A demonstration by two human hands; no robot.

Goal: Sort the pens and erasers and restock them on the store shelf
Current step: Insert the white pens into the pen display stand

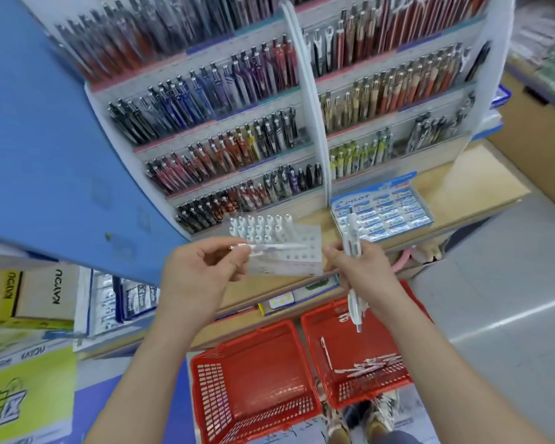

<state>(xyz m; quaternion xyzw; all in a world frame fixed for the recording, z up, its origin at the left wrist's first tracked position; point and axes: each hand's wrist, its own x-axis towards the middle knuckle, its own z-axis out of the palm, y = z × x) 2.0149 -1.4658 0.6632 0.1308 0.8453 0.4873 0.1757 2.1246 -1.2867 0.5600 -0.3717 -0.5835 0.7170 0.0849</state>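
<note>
Midway up the frame, the left hand (pixel 199 270) pinched one white pen (pixel 269 247) crosswise before a pen rack (pixel 298 235), while the right hand (pixel 362 274) gripped a bunch of white pens (pixel 352 229) upright. More pens (pixel 372 363) lay in the lower-right red basket (pixel 375 390); boxed erasers (pixel 382 209) sat right of centre.

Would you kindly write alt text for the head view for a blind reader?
A person's left hand pinches one white pen; the right hand holds several white pens before a pen display, above two red baskets.
</note>
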